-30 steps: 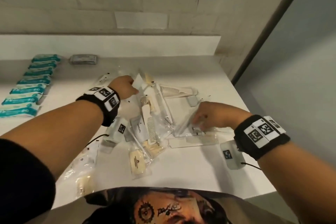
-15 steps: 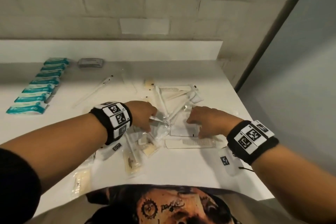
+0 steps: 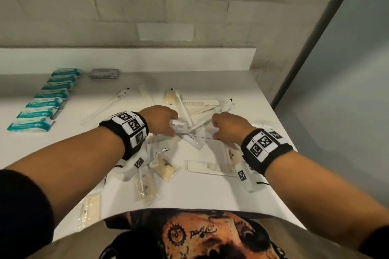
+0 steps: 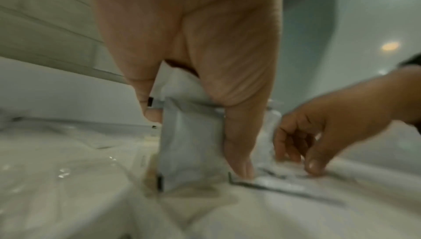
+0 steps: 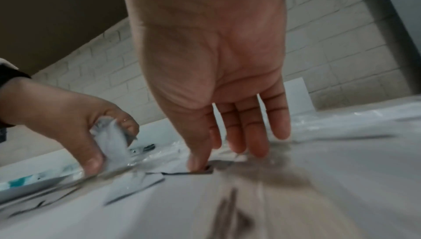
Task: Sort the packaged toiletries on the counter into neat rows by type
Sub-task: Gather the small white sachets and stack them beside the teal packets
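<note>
A loose pile of clear-wrapped toothbrushes (image 3: 185, 111), combs (image 3: 212, 167) and beige sachets (image 3: 166, 169) lies mid-counter. My left hand (image 3: 172, 128) hovers over the pile and grips a small white sachet (image 3: 177, 125) between thumb and fingers; the left wrist view shows that sachet (image 4: 189, 153) upright in the left hand (image 4: 196, 145). My right hand (image 3: 214, 130) is just right of it. In the right wrist view the right hand (image 5: 223, 154) points down with straight fingers, its thumb tip on the corner of a flat clear packet (image 5: 173, 169).
A row of several teal-and-white packets (image 3: 42, 103) runs along the counter's left side, with a grey packet (image 3: 104, 73) behind it. A lone toothbrush packet (image 3: 105, 107) lies apart. The counter's right edge (image 3: 280, 124) drops off close to my right wrist.
My left hand has drawn back from the far side of the pile to its middle and now holds the white sachet. The right hand has shifted slightly left, staying low on the packets.
</note>
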